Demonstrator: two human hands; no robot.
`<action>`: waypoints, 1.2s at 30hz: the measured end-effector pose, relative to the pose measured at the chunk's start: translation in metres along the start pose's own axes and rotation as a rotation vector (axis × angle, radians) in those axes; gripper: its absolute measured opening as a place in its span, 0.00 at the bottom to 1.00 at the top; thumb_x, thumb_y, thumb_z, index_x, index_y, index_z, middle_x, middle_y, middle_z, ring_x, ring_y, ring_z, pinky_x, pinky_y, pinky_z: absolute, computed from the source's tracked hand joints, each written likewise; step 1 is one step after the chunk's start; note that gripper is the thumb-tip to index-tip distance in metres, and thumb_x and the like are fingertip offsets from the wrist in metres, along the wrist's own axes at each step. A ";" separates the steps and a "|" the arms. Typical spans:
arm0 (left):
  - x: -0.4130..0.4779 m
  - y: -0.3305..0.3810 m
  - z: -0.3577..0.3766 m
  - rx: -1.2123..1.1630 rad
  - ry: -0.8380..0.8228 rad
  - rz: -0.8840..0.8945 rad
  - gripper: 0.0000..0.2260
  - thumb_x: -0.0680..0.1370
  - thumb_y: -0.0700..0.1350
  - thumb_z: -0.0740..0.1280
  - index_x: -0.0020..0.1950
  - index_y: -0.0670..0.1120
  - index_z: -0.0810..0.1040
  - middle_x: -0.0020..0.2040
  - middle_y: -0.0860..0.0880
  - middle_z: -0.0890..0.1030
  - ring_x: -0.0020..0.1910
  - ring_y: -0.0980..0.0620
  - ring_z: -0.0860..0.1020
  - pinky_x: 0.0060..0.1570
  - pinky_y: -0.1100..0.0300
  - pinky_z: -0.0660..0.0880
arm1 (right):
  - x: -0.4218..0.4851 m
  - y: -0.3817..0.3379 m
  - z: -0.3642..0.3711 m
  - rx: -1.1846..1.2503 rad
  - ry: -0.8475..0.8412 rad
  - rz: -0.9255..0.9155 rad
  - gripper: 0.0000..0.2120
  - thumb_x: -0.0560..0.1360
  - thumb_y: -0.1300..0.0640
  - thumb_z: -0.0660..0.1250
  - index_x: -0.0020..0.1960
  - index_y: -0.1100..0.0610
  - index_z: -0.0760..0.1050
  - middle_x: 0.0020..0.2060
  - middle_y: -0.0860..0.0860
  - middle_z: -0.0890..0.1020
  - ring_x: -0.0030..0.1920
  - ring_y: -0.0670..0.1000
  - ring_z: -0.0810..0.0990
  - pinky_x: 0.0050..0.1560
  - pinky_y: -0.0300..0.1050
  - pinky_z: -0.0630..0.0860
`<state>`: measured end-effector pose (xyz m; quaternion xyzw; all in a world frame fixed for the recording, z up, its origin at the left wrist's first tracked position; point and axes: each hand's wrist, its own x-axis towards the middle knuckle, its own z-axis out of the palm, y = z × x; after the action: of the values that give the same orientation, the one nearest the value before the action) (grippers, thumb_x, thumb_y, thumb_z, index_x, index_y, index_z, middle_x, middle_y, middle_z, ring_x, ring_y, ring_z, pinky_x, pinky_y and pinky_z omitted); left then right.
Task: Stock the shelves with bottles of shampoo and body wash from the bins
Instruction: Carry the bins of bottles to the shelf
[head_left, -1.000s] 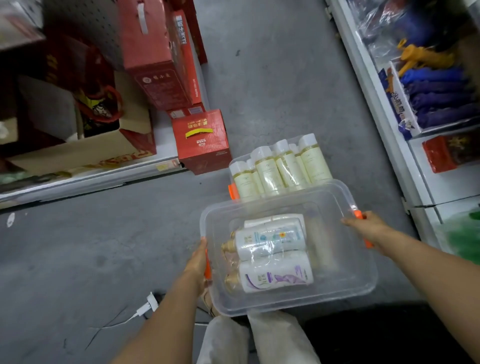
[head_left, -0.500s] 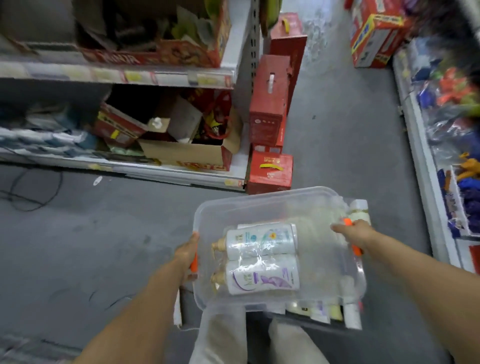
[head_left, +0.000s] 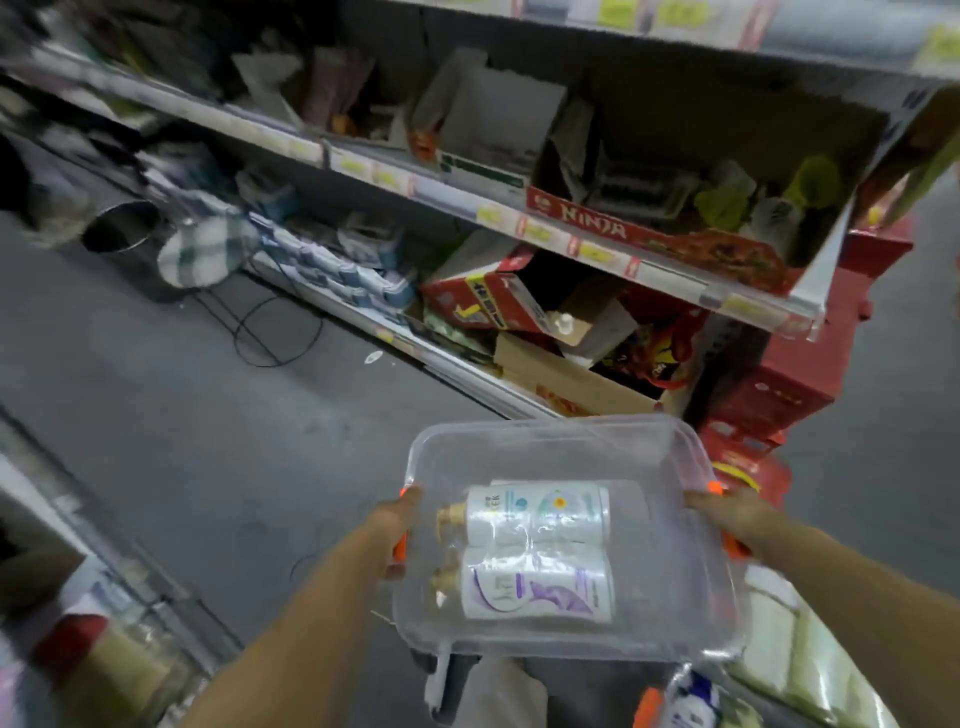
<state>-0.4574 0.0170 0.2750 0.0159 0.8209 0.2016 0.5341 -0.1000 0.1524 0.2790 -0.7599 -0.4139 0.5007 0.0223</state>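
Now the left hand (head_left: 397, 535) and right hand (head_left: 722, 512) grip the clear bin (head_left: 545, 447) by its sides. Two bottles (head_left: 537, 551) lie flat inside; carrying it level should stop them sliding before the shelves (head_left: 467, 202).

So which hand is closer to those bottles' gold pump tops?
Left. The left hand grips the bin at its left rim, beside the gold pump tops; the right hand grips the far rim, beyond the bottles' bases.
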 end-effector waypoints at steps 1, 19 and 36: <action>0.005 0.004 -0.018 -0.022 0.015 -0.006 0.22 0.80 0.63 0.60 0.47 0.44 0.74 0.38 0.45 0.76 0.35 0.47 0.74 0.40 0.54 0.74 | -0.004 -0.022 0.013 -0.023 -0.012 -0.017 0.13 0.74 0.57 0.73 0.49 0.68 0.78 0.40 0.60 0.80 0.39 0.58 0.80 0.40 0.48 0.80; 0.050 0.083 -0.261 -0.497 0.238 -0.115 0.24 0.83 0.59 0.57 0.40 0.40 0.72 0.22 0.45 0.77 0.18 0.47 0.76 0.18 0.59 0.69 | 0.026 -0.338 0.239 -0.349 -0.256 -0.313 0.30 0.67 0.45 0.76 0.61 0.62 0.74 0.50 0.59 0.80 0.45 0.61 0.81 0.45 0.55 0.82; 0.258 0.222 -0.424 -0.564 0.257 -0.148 0.17 0.81 0.58 0.64 0.47 0.44 0.72 0.39 0.44 0.73 0.35 0.48 0.70 0.39 0.58 0.67 | 0.095 -0.562 0.398 -0.409 -0.271 -0.252 0.18 0.75 0.57 0.71 0.60 0.67 0.76 0.52 0.64 0.81 0.43 0.60 0.79 0.37 0.48 0.76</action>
<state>-0.9843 0.1503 0.2755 -0.2179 0.7924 0.3821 0.4227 -0.7370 0.4315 0.2626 -0.6172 -0.5968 0.4972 -0.1250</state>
